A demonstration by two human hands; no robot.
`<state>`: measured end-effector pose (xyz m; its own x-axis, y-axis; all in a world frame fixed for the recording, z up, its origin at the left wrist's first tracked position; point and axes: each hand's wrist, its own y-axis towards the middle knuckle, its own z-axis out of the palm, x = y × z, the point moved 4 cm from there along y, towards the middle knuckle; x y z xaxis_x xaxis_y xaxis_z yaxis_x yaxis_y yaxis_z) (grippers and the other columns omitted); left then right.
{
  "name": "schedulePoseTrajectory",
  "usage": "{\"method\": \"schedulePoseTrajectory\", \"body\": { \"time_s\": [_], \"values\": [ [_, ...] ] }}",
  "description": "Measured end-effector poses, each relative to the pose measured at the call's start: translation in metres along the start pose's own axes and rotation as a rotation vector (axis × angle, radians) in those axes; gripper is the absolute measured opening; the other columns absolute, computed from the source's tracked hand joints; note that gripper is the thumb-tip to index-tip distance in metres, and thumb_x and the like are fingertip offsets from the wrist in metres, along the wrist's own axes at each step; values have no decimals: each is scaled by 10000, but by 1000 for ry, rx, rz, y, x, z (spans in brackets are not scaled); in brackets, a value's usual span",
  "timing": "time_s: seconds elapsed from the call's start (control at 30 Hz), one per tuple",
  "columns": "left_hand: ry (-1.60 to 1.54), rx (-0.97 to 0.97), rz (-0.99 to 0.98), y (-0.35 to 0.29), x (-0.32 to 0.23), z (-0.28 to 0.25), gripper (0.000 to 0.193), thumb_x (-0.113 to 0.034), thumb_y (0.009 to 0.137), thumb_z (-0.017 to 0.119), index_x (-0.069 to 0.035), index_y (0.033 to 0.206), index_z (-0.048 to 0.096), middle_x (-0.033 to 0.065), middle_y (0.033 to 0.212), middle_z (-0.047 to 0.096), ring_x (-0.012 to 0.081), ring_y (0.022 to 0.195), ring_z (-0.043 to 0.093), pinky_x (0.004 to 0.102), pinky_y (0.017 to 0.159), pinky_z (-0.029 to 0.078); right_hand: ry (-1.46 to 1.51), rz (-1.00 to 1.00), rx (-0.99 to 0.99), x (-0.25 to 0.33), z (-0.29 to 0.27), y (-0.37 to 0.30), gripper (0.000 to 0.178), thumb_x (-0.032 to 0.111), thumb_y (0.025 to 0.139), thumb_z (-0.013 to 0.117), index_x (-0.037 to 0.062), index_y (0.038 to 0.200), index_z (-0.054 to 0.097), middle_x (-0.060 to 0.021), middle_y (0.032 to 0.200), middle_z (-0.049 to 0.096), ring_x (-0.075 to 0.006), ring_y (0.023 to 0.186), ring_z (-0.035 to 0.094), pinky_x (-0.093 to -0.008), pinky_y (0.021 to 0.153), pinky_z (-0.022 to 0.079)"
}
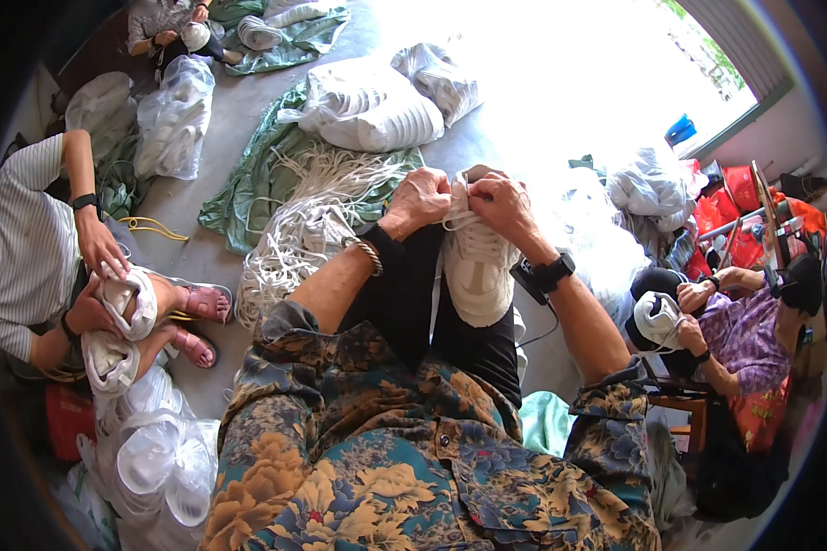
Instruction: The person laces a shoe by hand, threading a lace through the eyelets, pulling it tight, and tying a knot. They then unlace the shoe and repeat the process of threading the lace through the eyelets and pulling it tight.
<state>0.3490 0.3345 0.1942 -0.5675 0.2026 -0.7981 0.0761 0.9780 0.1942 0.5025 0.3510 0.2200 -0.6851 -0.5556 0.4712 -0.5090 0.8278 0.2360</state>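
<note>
A white sneaker [476, 266] lies between my knees on my black trousers, its toe toward me. Both hands are at its far end, on the lacing. My left hand [417, 198] pinches a white lace [457, 219] at the shoe's top, with a bracelet on that wrist. Close beside it, my right hand [504, 206] grips the lace and the shoe's upper edge; a black watch sits on that wrist. My fingers hide the lace ends.
A heap of loose white laces [305, 230] lies on green sheeting ahead left. Plastic bags of white shoes [369, 108] sit beyond. A person at left holds a white shoe [124, 303]; another at right holds one [657, 320]. More bagged shoes [161, 455] lie lower left.
</note>
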Motion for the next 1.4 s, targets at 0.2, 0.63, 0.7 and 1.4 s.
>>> {"method": "schedulePoseTrajectory", "body": {
  "time_s": [0.2, 0.63, 0.7, 1.4],
  "values": [
    [-193, -75, -4, 5, -7, -4, 145, -112, 733, 598, 13, 795, 638, 64, 650, 626, 122, 550, 569, 267, 513, 461, -287, -217, -226, -7, -36, -7, 91, 106, 746, 564, 115, 732, 653, -63, 799, 596, -278, 874, 541, -411, 796, 363],
    [-166, -122, 153, -4, -53, 5, 107, -51, 771, 554, 11, 805, 635, 114, 714, 636, 183, 593, 593, 309, 559, 459, 947, 370, -424, -65, -92, -69, 154, 92, 867, 579, -38, 928, 633, -83, 809, 643, -143, 718, 615, -243, 661, 491],
    [16, -155, 371, -6, -67, 10, 112, -77, 762, 572, 5, 799, 638, 119, 763, 636, 257, 685, 610, 344, 625, 467, 1239, 474, -360, -62, -79, -73, 141, 89, 879, 559, -19, 952, 612, -50, 723, 600, -87, 600, 549, -197, 543, 450],
    [-4, 21, 266, 12, -59, 38, 178, -98, 785, 553, -69, 887, 696, 105, 753, 626, 204, 668, 596, 310, 632, 459, 518, 309, -291, -50, -31, -61, 226, 176, 808, 606, -47, 818, 638, -81, 591, 607, -92, 554, 532, -275, 513, 445]
  ]
}}
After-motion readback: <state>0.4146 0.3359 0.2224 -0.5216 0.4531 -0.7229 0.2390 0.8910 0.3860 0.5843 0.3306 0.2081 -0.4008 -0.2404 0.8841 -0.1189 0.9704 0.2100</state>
